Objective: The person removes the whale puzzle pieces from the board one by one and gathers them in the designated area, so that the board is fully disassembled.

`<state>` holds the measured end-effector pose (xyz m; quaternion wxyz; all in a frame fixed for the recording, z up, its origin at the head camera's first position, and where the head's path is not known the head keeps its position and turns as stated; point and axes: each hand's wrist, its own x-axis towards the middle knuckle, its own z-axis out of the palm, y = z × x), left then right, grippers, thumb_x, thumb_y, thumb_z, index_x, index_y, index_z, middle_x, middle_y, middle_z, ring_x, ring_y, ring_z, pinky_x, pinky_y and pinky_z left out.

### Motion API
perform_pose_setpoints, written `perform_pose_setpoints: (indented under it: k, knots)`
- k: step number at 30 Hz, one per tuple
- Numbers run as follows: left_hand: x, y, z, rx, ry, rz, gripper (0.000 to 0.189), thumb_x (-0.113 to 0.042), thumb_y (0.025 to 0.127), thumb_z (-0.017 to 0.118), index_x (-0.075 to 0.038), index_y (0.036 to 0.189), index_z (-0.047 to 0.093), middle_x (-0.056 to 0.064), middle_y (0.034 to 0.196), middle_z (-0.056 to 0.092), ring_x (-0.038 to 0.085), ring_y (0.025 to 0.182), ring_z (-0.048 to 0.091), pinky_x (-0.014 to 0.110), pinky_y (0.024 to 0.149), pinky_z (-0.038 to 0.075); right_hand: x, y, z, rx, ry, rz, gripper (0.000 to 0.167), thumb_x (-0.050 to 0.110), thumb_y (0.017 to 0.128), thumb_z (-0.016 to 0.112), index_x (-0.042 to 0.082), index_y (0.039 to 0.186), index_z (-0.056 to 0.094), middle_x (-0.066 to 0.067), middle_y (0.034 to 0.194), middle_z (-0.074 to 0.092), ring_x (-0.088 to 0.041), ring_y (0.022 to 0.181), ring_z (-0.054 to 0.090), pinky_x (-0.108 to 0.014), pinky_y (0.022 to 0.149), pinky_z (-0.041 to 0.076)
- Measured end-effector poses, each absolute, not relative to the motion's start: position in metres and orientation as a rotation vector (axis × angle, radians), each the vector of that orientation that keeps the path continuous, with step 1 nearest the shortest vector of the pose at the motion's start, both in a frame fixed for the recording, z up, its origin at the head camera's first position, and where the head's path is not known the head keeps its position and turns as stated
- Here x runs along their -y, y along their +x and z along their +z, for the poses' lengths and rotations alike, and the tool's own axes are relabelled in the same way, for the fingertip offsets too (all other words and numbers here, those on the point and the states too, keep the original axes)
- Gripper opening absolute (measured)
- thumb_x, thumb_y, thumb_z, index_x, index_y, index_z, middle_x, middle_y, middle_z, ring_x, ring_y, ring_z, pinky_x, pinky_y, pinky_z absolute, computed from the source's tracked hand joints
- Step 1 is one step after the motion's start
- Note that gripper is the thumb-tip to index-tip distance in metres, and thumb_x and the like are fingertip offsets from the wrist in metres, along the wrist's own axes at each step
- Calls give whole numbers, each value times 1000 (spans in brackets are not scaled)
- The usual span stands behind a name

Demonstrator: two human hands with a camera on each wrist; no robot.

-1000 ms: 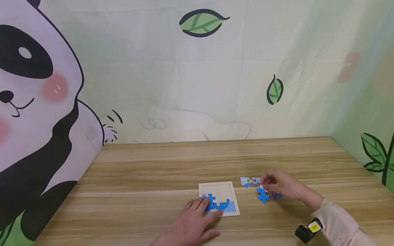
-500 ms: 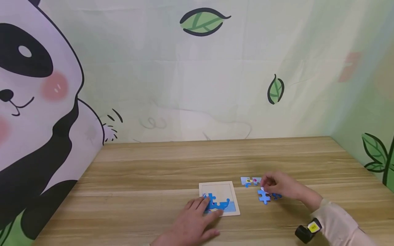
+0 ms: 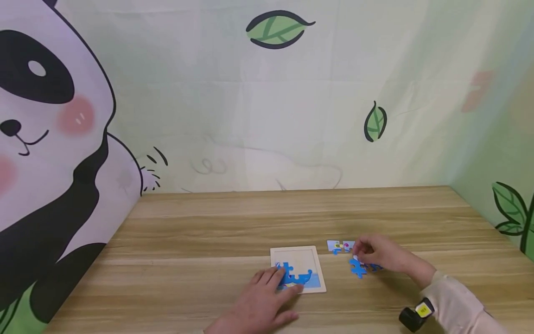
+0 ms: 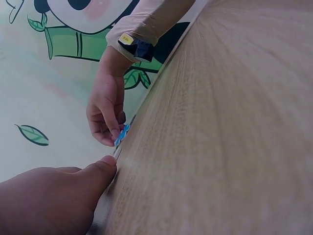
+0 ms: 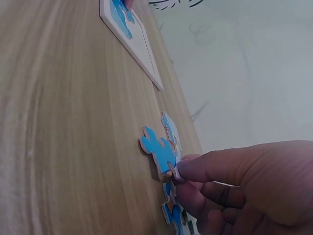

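My left hand (image 3: 260, 301) rests on the lower left of a square wooden puzzle board (image 3: 299, 255), its fingers extended over the fitted pieces. A blue picture (image 3: 300, 279) fills the lower part of the board; bare wood shows above. To the right, my right hand (image 3: 381, 253) pinches a blue jigsaw piece (image 5: 157, 149) between thumb and fingers. In the right wrist view that piece is tilted and partly raised above the table, its far end covered by the fingertips. In the left wrist view the left thumb (image 4: 105, 166) lies along the board's edge.
Loose jigsaw pieces (image 3: 333, 246) lie just behind the held one, and more pieces (image 5: 171, 210) lie under the right hand. They stand on a wood-grain table (image 3: 200, 227). A printed cloth backdrop (image 3: 292, 116) rises behind it.
The blue jigsaw piece in my right hand has turned and tilted slightly. The left hand and the board stay in place; the head view has shifted a little.
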<state>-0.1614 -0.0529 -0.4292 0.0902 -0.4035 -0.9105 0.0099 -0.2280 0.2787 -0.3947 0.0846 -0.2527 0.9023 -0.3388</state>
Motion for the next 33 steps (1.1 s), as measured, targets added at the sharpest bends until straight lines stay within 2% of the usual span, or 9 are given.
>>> perform_pose_setpoints:
  k: [11,33]
  knots:
    - [54,-159,-426,2720,-1203,62,53,-61,97,34,-35,141,45,14,143,50,31,133,45,48,107,40,-276,-227,-394,-2735,-687,-976,11,8,89,64,2,98,65,-1,86,65,-2,73,52,-19,64,46]
    - [52,-158,-420,2727,-1219,26,52,-60,96,36,-33,139,47,16,144,47,30,133,46,45,108,39,-269,-226,-378,-2780,-797,-1056,14,8,90,63,-1,101,66,-2,82,64,-1,66,48,-18,57,44]
